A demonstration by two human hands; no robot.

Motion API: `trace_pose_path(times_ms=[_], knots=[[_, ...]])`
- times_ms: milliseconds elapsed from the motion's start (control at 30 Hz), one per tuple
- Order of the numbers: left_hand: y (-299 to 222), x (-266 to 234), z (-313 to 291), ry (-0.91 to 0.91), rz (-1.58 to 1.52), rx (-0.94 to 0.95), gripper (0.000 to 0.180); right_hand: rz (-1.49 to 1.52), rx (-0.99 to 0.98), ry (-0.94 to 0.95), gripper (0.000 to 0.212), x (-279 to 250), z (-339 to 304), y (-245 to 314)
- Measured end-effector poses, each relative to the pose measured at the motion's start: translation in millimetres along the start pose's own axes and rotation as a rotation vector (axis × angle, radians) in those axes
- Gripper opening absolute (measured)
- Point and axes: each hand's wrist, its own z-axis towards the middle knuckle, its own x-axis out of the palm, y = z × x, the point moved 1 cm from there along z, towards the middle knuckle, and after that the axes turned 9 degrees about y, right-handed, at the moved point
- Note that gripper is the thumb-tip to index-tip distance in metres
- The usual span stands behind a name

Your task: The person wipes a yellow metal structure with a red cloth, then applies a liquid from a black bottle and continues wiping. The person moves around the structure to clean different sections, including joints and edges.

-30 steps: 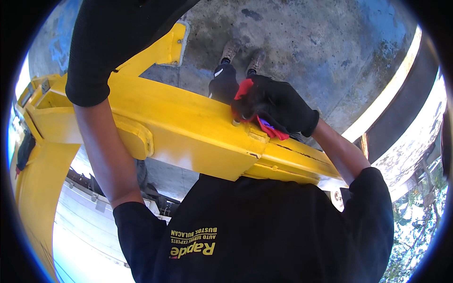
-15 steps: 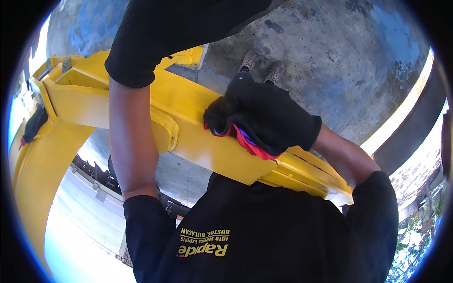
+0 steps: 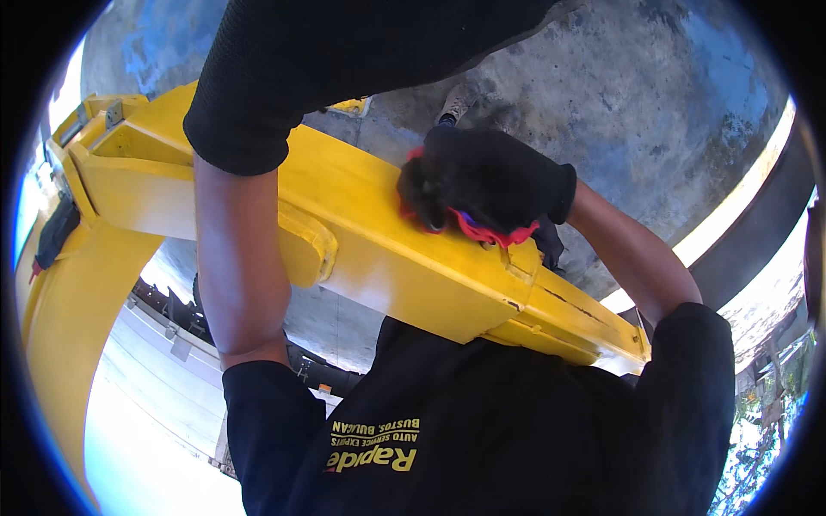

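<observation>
Grip of the right hand (image 3: 499,176), head view: black-gloved, closed over a bunched red-and-purple cloth (image 3: 495,232), which lies against the upper face of the yellow beam (image 3: 379,236), near the step to its narrower section (image 3: 602,325). Left hand (image 3: 370,56): gloved, across the top of the view with fingers out of sight, so whether it grasps anything cannot be told. Progress, as judged: rubbing appears partway along; no boundary between treated and untreated paint can be made out (glare whitens the side face). A dark line (image 3: 572,298) on the narrower section may count as outstanding. Surroundings: a rounded lug (image 3: 310,249) projects from the beam's side; a dark item (image 3: 57,230) with a red tip hangs at far left, kind unclear; concrete floor (image 3: 628,146) and a shoe (image 3: 459,101) show beyond. Obstruction: the left forearm (image 3: 241,258) hides part of the beam; the right hand covers the contact area.
</observation>
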Motion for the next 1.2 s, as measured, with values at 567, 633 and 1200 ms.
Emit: trace_pose_path(times_ms=[567,633,1200], knots=[[16.1,-2.1,-7.7,-0.113,0.092,-0.028,0.015,-0.164,-0.295,-0.029,0.012,20.0,76.3,12.6],[6.5,-13.7,1.2,-0.005,0.266,-0.107,0.019,-0.6,-0.262,-0.145,0.023,20.3,140.0,18.6],[19.0,-15.5,-1.0,-0.202,0.274,-0.235,0.029,-0.473,-0.177,-0.164,0.026,29.8,134.9,35.0]])
